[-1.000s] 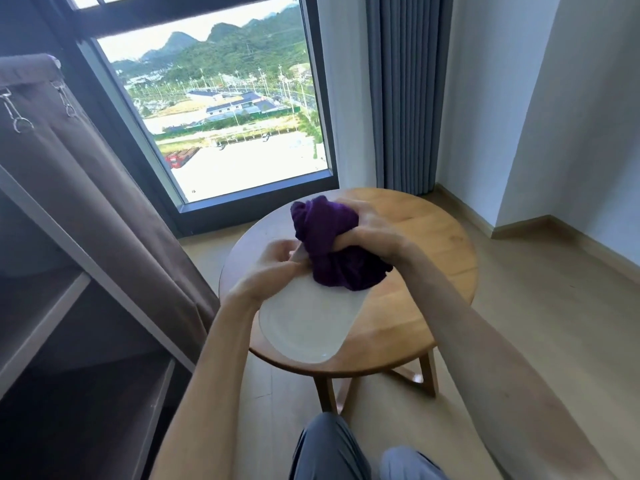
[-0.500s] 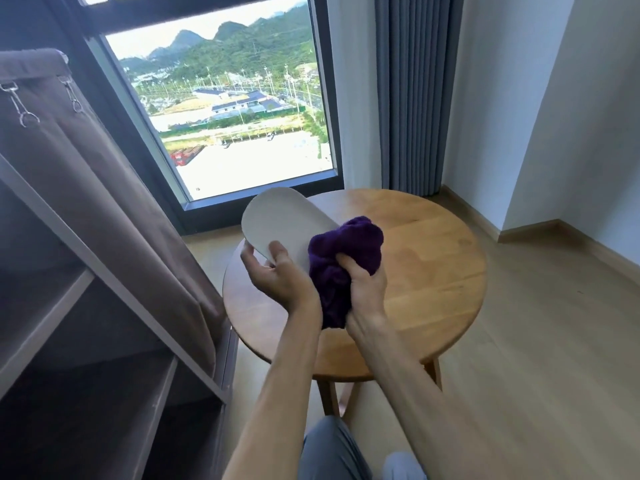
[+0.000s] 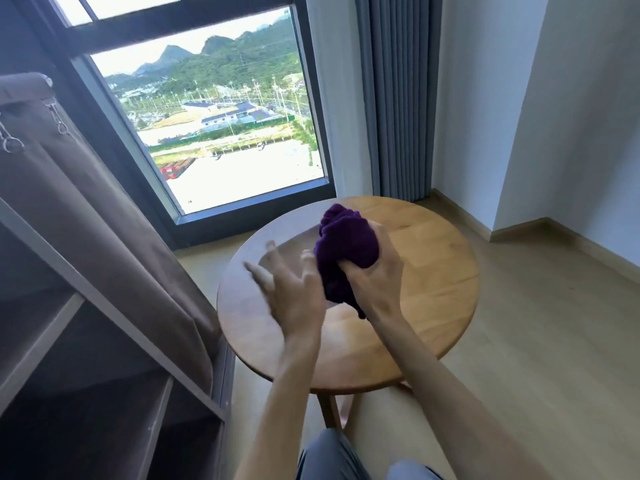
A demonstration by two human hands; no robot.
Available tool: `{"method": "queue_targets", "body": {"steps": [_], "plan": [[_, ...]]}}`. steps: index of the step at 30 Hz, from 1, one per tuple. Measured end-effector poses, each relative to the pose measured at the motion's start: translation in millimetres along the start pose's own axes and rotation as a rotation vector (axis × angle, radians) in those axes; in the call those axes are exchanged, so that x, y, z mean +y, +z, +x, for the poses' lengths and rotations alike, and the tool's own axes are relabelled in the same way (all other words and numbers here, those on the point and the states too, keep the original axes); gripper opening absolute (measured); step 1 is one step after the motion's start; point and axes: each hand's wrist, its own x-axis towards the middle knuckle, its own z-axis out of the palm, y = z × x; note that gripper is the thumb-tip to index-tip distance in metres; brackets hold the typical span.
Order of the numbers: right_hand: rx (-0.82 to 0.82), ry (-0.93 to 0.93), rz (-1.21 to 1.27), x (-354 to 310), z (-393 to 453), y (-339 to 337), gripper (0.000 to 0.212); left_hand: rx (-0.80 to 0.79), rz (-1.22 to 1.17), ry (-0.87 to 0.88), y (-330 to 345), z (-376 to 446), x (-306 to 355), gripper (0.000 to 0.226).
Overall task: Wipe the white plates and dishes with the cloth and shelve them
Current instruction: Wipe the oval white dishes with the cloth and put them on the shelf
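My right hand (image 3: 375, 271) grips a bunched purple cloth (image 3: 346, 244) above the round wooden table (image 3: 433, 271). My left hand (image 3: 294, 296) is just left of the cloth, blurred by motion, its fingers spread and straight. A faint pale grey smear (image 3: 242, 299) lies around and behind that hand over the table's left part. It looks like the white plate in fast motion, with no sharp outline. I cannot tell how the left hand touches it.
An open shelf unit (image 3: 86, 341) with a brown fabric cover (image 3: 86, 209) stands at the left, close to the table. Behind the table are a large window (image 3: 221, 126) and a grey curtain (image 3: 394, 98). Wooden floor (image 3: 554, 341) stretches to the right. My knees (image 3: 332, 459) are at the bottom.
The white plate, held up sharp in my left hand half a second ago, is now only a blur. My left fingers have spread. My right hand has lifted the cloth up and to the right.
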Motion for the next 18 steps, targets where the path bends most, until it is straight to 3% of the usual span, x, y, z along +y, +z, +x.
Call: {"method": "queue_targets", "body": {"steps": [3,4,6,9,12,14,15,18], "plan": [[-0.115,-0.260,-0.090,-5,0,0,0.060,-0.269,-0.743,-0.483,-6,7,24,0.041],[-0.226,-0.342,-0.123,-6,-1,-3,0.059,-0.321,-0.936,-0.577,-13,16,23,0.051],[-0.468,-0.478,-0.163,-8,-3,-9,0.058,-0.364,-1.105,-0.651,-29,25,17,0.067],[-0.666,-0.434,-0.057,-9,-6,-11,0.057,-0.497,-1.112,-0.586,-35,32,4,0.055],[-0.787,0.010,0.294,-8,-7,-20,0.042,-0.515,-1.101,-0.634,-34,33,-3,0.030],[-0.684,0.194,0.444,-6,-9,-17,0.032,-0.512,-1.063,-0.603,-30,28,-8,0.022],[-0.595,0.208,0.414,-6,-10,-12,0.030,-0.525,-1.070,-0.569,-24,25,-13,0.032],[-0.442,0.118,0.070,-4,-8,12,0.050,-0.511,-1.102,-0.567,-9,11,-19,0.061]]}}
